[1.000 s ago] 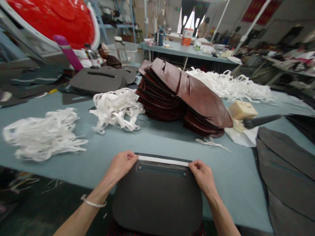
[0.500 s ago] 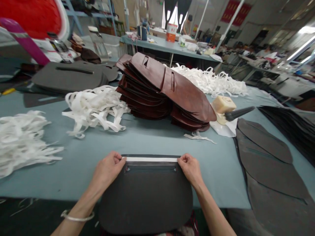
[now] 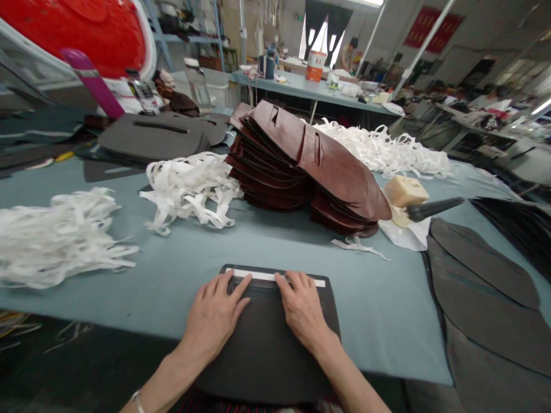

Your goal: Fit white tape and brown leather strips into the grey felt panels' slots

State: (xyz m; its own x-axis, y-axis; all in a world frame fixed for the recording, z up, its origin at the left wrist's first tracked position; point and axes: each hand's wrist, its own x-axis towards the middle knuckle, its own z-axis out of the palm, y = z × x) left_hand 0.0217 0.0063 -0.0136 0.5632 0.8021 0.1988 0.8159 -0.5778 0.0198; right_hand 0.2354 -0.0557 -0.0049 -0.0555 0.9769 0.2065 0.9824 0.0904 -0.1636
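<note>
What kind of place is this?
Probably a bag or leather-goods workshop. It shows a stack of cut brown leather panels, heaps of white strips, and a left hand and right hand pressing a white strip onto a dark panel on a long work table.

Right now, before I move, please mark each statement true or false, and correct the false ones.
1. The left hand and the right hand both press on the white strip on the dark panel. True.
2. The brown leather stack stands on the floor. False: it lies on the blue-grey table.
3. The bracelet is on the right wrist. False: it is on the left wrist.
4. Loose white straps lie in piles on the table. True.
</note>
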